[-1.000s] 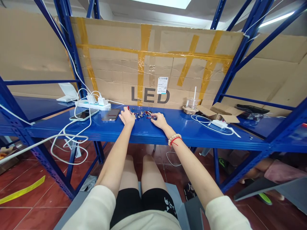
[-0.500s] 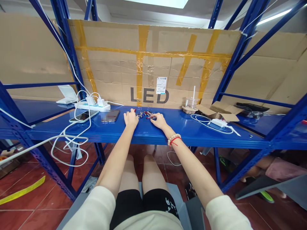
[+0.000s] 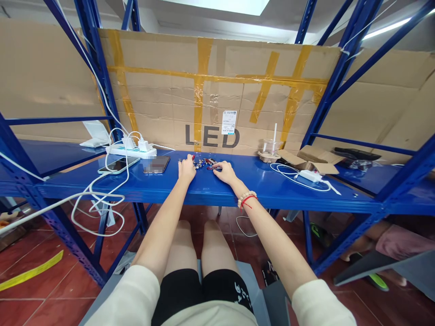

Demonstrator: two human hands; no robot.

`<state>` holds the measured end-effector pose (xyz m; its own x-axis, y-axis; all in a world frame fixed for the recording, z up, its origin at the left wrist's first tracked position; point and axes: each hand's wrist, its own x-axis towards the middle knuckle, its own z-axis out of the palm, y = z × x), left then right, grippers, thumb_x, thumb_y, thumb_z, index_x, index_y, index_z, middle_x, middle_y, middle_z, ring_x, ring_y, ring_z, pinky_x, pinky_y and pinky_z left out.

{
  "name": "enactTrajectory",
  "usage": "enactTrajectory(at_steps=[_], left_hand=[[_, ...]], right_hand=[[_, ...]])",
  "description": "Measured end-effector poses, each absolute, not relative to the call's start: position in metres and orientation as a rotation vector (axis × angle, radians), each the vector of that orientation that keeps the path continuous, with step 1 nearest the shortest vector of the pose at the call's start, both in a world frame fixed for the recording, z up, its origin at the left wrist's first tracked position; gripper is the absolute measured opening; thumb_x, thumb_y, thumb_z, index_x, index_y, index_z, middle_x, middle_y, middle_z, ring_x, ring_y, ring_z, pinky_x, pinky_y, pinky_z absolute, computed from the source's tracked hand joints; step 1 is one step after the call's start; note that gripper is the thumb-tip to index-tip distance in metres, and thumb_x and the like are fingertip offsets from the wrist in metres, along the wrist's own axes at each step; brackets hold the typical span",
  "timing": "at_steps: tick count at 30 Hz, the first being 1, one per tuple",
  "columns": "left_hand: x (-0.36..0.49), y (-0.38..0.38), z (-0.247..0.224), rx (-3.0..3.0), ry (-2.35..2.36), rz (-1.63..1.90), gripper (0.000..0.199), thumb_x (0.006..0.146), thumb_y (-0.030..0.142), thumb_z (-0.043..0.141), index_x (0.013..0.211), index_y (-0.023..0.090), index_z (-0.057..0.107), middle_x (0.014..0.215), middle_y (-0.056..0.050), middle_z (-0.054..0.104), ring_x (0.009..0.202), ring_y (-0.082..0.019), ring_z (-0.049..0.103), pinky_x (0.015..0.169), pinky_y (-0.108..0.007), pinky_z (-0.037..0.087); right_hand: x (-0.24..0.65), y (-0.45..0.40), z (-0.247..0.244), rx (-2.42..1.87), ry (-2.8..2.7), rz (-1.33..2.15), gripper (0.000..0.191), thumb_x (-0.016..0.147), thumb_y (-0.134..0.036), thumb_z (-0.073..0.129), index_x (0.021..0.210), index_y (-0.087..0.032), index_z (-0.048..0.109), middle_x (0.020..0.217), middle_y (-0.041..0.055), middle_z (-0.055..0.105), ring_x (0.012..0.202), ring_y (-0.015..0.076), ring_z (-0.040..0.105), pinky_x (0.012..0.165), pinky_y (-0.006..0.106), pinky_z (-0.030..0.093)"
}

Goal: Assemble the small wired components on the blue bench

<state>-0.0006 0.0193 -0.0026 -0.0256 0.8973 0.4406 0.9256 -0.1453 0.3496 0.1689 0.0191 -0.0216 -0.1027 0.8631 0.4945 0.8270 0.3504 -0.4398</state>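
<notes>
Both hands down at the little pile!

Biggest first: the cardboard sheet (image 3: pixel 163 102) stands beyond all the fingers, and the blue counter (image 3: pixel 244 185) runs beneath them. Well off to the right of the right fingers sits the open box (image 3: pixel 317 156); out left of the left fingers, the power strip (image 3: pixel 132 151). A lidded cup (image 3: pixel 271 147) is beyond and right of the right fingers, a dark phone (image 3: pixel 157 165) left of the left ones. And here's the left hand (image 3: pixel 186 169), here's the right hand (image 3: pixel 224 172), fingers curled, grip impossible to tell! Between their fingertips, on the counter: small pieces (image 3: pixel 201 164), red and silvery, too tiny to identify.
</notes>
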Motion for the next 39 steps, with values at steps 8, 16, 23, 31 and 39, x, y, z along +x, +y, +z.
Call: enactTrajectory(at_steps=[8,16,23,31,39], left_hand=[[-0.001,0.021,-0.008,-2.324,-1.690,-1.265,0.019,0.073,0.015,0.048,0.090,0.019,0.042,0.090,-0.007,0.062,0.097,-0.025,0.051,0.085,-0.039,0.034],[0.001,0.025,-0.011,-2.696,-1.469,-1.784,0.026,0.064,0.020,0.059,0.082,0.017,0.040,0.076,-0.001,0.060,0.070,-0.013,0.055,0.073,-0.029,0.042],[0.000,0.027,-0.010,-2.872,-1.720,-2.179,0.037,0.055,0.016,0.066,0.075,0.017,0.036,0.070,0.001,0.061,0.071,-0.012,0.057,0.076,-0.030,0.044],[-0.001,0.027,-0.007,-2.931,-1.795,-2.148,0.037,0.055,0.019,0.068,0.076,0.017,0.038,0.070,0.001,0.062,0.072,-0.013,0.058,0.077,-0.031,0.043],[-0.002,0.033,-0.013,-2.792,-1.745,-2.111,0.032,0.057,0.022,0.066,0.077,0.017,0.042,0.068,0.002,0.059,0.069,-0.012,0.055,0.073,-0.029,0.042]], right_hand=[[0.168,0.016,-0.018,-1.182,-1.893,-0.023,0.022,0.076,-0.023,0.057,0.096,-0.022,0.064,0.097,0.0037,0.061,0.090,0.0171,0.053,0.085,0.031,0.040],[0.162,0.004,-0.010,-1.005,-1.944,0.038,0.019,0.073,-0.025,0.063,0.092,-0.021,0.068,0.087,0.0015,0.064,0.071,0.0115,0.057,0.068,0.022,0.043],[0.162,0.001,-0.009,-1.077,-1.981,0.051,0.015,0.075,-0.028,0.062,0.087,-0.024,0.070,0.085,0.0006,0.065,0.072,0.0121,0.057,0.067,0.022,0.042],[0.161,0.002,-0.010,-1.097,-1.963,0.037,0.017,0.079,-0.033,0.057,0.084,-0.023,0.070,0.087,0.0015,0.066,0.076,0.0137,0.058,0.067,0.023,0.042],[0.160,0.001,-0.010,-1.129,-1.960,0.027,0.020,0.080,-0.035,0.054,0.085,-0.023,0.069,0.089,0.0008,0.066,0.074,0.0134,0.059,0.065,0.024,0.043]])
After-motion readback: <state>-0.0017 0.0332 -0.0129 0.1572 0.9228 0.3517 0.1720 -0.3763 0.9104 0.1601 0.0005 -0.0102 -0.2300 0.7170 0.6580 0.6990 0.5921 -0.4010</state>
